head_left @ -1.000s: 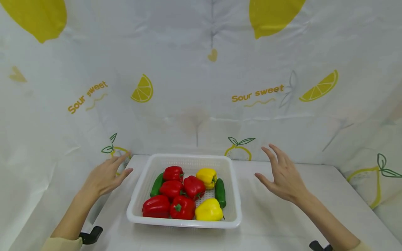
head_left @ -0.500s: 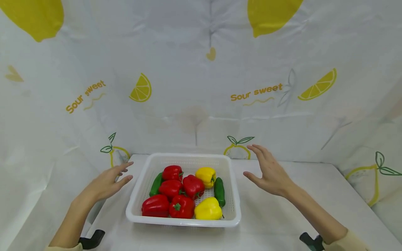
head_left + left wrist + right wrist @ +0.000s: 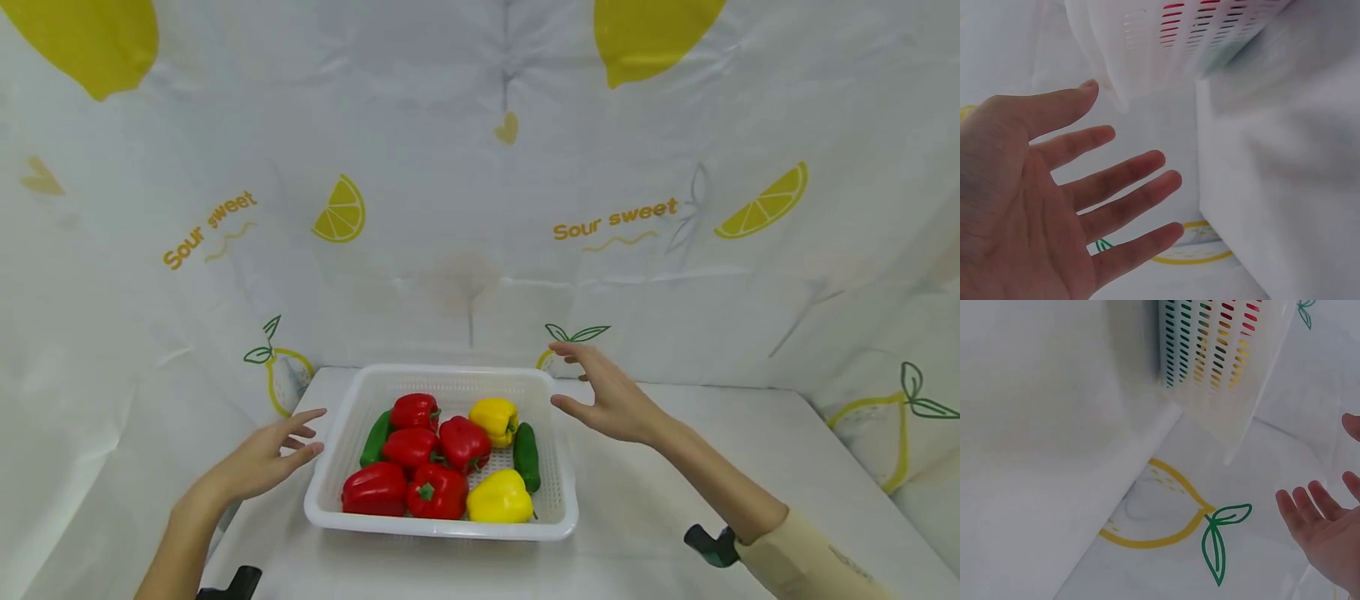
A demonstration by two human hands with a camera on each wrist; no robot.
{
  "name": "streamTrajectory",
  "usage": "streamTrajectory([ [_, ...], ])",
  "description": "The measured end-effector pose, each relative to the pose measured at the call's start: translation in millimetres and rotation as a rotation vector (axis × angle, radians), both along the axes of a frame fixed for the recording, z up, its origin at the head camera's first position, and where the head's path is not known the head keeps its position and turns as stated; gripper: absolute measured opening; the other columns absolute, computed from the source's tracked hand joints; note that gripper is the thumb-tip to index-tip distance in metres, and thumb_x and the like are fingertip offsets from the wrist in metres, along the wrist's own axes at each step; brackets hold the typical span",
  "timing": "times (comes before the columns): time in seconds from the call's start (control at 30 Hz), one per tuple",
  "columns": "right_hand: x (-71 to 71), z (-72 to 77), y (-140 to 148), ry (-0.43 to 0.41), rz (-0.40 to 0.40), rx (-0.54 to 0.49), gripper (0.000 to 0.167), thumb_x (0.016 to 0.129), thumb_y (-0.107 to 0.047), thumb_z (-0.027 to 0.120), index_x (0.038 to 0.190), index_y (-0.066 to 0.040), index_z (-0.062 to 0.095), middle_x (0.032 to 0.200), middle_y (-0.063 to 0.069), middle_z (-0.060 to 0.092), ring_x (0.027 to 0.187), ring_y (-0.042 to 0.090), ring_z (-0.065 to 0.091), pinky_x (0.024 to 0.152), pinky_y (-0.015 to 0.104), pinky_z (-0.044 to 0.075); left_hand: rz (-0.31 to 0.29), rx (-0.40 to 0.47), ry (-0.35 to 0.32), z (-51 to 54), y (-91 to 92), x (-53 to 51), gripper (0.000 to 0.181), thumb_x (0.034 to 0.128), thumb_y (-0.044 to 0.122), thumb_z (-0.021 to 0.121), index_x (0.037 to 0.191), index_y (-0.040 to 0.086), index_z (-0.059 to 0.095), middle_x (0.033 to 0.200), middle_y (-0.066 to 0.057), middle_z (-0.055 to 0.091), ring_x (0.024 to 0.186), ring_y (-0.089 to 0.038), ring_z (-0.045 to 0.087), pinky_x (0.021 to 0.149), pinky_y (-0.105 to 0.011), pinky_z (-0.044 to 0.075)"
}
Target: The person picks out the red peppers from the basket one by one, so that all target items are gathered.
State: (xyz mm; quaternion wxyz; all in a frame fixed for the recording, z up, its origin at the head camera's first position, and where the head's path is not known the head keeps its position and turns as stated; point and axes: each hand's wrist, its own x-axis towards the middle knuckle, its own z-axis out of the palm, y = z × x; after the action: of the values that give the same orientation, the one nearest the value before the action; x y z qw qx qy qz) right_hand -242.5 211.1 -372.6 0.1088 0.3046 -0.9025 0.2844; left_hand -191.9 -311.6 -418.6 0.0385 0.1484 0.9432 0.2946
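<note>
A white plastic basket (image 3: 442, 527) with slotted sides stands on the table, holding several red bell peppers (image 3: 375, 490), two yellow bell peppers (image 3: 500, 497) and two long green vegetables, one at the right (image 3: 527, 457) and one at the left (image 3: 376, 439). Just off the basket's left rim hovers my left hand (image 3: 251, 462), fingers spread and holding nothing. On the other side my right hand (image 3: 611, 400) hangs in the air near the back right corner, fingers extended, also holding nothing. In the left wrist view the left palm (image 3: 1035, 212) faces the camera, apart from the basket wall (image 3: 1141, 56).
The white table (image 3: 675, 517) reaches out to the right of the basket. A white sheet (image 3: 450, 167) printed with lemons hangs behind and along both sides. Each forearm wears a black wrist mount, such as the right one (image 3: 711, 546).
My right hand has moved left, from well off the basket to close by its right rim. My left hand has lowered slightly and its fingers have drifted nearer the left rim. The vegetables stay put.
</note>
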Motion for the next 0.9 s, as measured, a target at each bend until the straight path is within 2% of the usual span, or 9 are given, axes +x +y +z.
streamTrajectory([
  [0.13, -10.0, 5.6, -10, -0.088, 0.086, -0.051, 0.071, 0.099, -0.02, 0.079, 0.159, -0.004, 0.043, 0.159, 0.018, 0.055, 0.139, 0.041, 0.058, 0.108, 0.06, 0.059, 0.005, 0.042, -0.04, -4.3, 1.7, 4.3, 0.065, 0.1051, 0.037, 0.07, 0.158, 0.004, 0.051, 0.134, -0.022, 0.073, 0.115, -0.034, 0.076, 0.089, -0.048, 0.066],
  [0.3, -19.1, 11.0, -24, -0.178, 0.173, -0.064, 0.068, 0.099, -0.019, 0.079, 0.156, -0.002, 0.047, 0.157, 0.019, 0.056, 0.138, 0.043, 0.061, 0.106, 0.059, 0.061, 0.021, 0.098, -0.094, -7.0, 2.6, 11.4, 0.069, 0.1027, 0.035, 0.074, 0.16, 0.006, 0.049, 0.139, -0.022, 0.071, 0.118, -0.033, 0.075, 0.088, -0.042, 0.067],
  [0.47, -28.2, 16.0, -36, -0.271, 0.224, -0.058, 0.066, 0.099, -0.022, 0.079, 0.155, -0.004, 0.049, 0.155, 0.02, 0.058, 0.137, 0.042, 0.064, 0.105, 0.055, 0.063, -0.006, 0.17, -0.13, -11.4, 1.7, 15.3, 0.07, 0.102, 0.031, 0.075, 0.161, 0.006, 0.048, 0.142, -0.024, 0.067, 0.119, -0.033, 0.075, 0.086, -0.033, 0.066],
  [0.6, -36.9, 20.5, -48, -0.35, 0.268, -0.05, 0.059, 0.101, -0.023, 0.075, 0.153, -0.007, 0.052, 0.153, 0.02, 0.061, 0.135, 0.04, 0.065, 0.106, 0.053, 0.063, -0.036, 0.231, -0.117, -16.3, 1.1, 17.1, 0.069, 0.1029, 0.027, 0.074, 0.162, 0.005, 0.046, 0.141, -0.025, 0.067, 0.116, -0.028, 0.076, 0.085, -0.026, 0.063],
  [0.67, -41.4, 22.8, -54, -0.388, 0.29, -0.041, 0.055, 0.102, -0.023, 0.074, 0.151, -0.008, 0.054, 0.151, 0.02, 0.062, 0.135, 0.04, 0.066, 0.107, 0.052, 0.063, -0.052, 0.286, -0.124, -18.7, 0.8, 17.4, 0.069, 0.1037, 0.024, 0.073, 0.163, 0.004, 0.044, 0.14, -0.027, 0.067, 0.113, -0.02, 0.077, 0.084, -0.025, 0.064],
  [0.8, -49.9, 25.9, -67, -0.443, 0.333, 0.0, 0.049, 0.102, -0.022, 0.074, 0.147, -0.009, 0.058, 0.146, 0.019, 0.066, 0.131, 0.038, 0.069, 0.107, 0.048, 0.063, -0.066, 0.414, -0.197, -22.5, 0.7, 18.2, 0.07, 0.1061, 0.019, 0.069, 0.166, 0.003, 0.037, 0.138, -0.031, 0.065, 0.106, -0.005, 0.076, 0.083, -0.029, 0.067],
  [0.9, -57.9, 25.2, -77, -0.476, 0.37, 0.035, 0.047, 0.101, -0.021, 0.074, 0.144, -0.009, 0.061, 0.143, 0.018, 0.07, 0.129, 0.036, 0.072, 0.108, 0.045, 0.063, -0.065, 0.469, -0.236, -23.7, 1.8, 18.9, 0.071, 0.1073, 0.017, 0.066, 0.167, 0.001, 0.033, 0.138, -0.034, 0.064, 0.105, -0.003, 0.075, 0.081, -0.032, 0.069],
])
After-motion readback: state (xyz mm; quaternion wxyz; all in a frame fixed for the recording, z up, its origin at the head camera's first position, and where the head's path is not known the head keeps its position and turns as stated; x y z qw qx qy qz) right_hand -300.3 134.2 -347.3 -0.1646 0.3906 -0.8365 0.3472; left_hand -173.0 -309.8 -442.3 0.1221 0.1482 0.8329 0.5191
